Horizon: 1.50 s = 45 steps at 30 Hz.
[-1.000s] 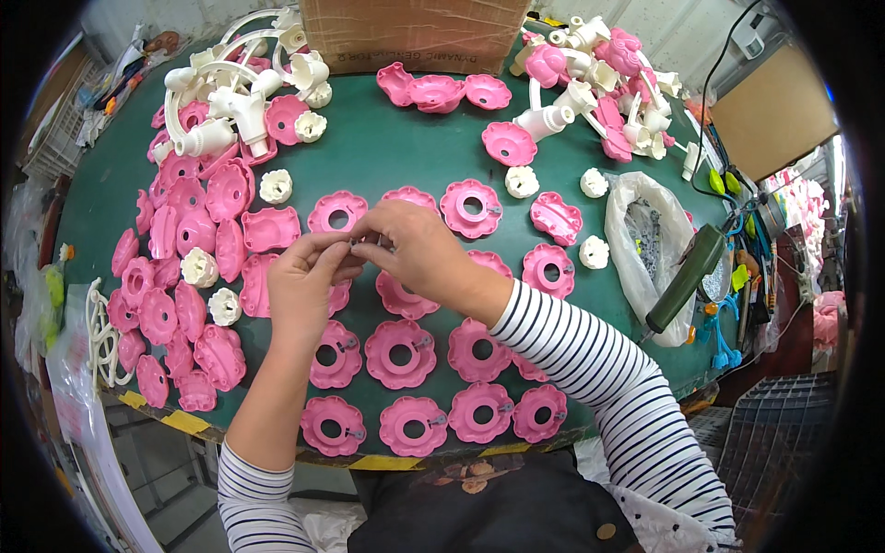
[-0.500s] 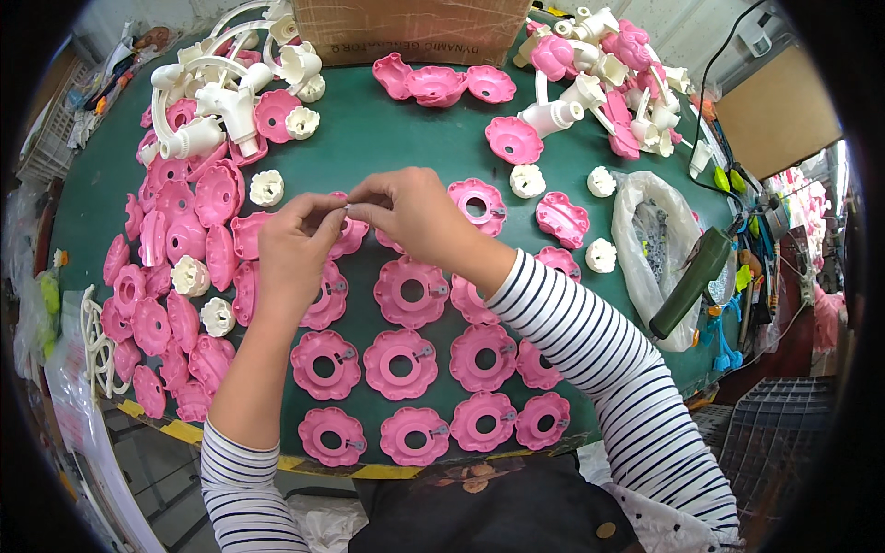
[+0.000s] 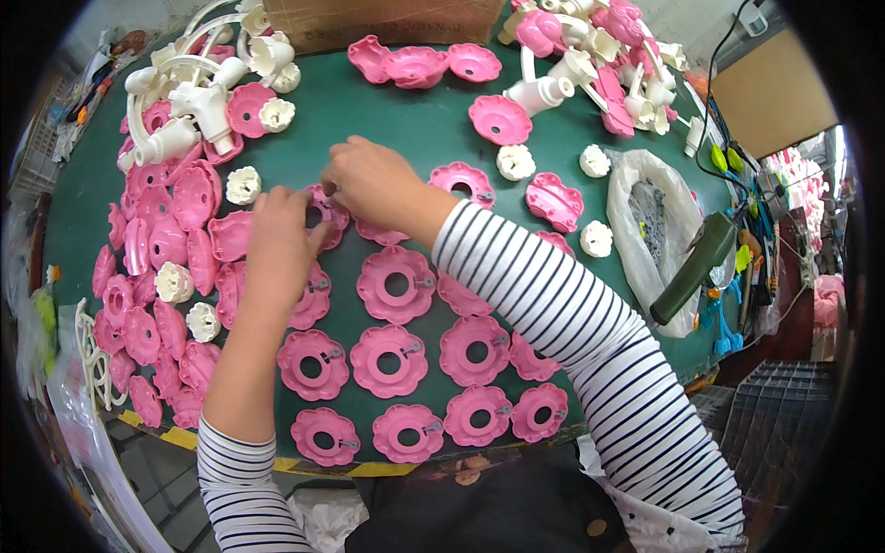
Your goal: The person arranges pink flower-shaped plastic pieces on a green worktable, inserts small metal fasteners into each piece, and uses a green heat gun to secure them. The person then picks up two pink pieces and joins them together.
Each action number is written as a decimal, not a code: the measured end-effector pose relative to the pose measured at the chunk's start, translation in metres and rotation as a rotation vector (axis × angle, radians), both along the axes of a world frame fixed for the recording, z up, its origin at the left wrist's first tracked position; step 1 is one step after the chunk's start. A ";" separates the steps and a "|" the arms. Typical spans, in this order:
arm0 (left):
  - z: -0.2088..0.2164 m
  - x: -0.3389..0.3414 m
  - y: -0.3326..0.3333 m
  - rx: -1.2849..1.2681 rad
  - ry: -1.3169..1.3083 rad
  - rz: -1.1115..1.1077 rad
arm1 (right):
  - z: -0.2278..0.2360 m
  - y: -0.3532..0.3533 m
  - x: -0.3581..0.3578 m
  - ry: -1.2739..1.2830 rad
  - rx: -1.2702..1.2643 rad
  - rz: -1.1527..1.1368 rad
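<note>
My left hand has its fingers and thumb at the rim of a pink flower-shaped plastic piece with a round hole, gripping it. Close by on the right, my right hand is closed in a pinch over that piece's upper edge; whatever its fingertips hold is hidden. Below both hands, more such pieces lie in rows, among them a pink ring-shaped piece. Many of them carry a small grey part at the side of the hole.
Pink pieces pile up at left with white curved frames. More white and pink parts heap at far right. A plastic bag of small grey parts and a dark green tool lie right. A cardboard box stands behind.
My hands were together in the air, fingertips meeting at something tiny. Now they are apart and lower, over a pink piece. The whole view has shifted slightly.
</note>
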<state>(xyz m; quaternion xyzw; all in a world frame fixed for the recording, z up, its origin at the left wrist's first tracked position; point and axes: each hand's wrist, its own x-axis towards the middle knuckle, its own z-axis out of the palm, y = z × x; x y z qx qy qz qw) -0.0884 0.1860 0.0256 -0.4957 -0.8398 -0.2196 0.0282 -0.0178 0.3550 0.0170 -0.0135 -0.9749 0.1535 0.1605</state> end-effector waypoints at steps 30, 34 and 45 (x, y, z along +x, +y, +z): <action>0.014 0.258 0.041 0.190 -0.253 -0.658 | 0.036 0.062 0.412 0.530 -1.063 -0.600; 0.005 0.260 0.036 0.162 -0.198 -0.638 | 0.058 0.040 0.390 1.028 -1.368 -0.198; 0.007 0.268 0.039 0.152 -0.183 -0.583 | 0.026 0.002 0.347 0.717 -1.473 0.050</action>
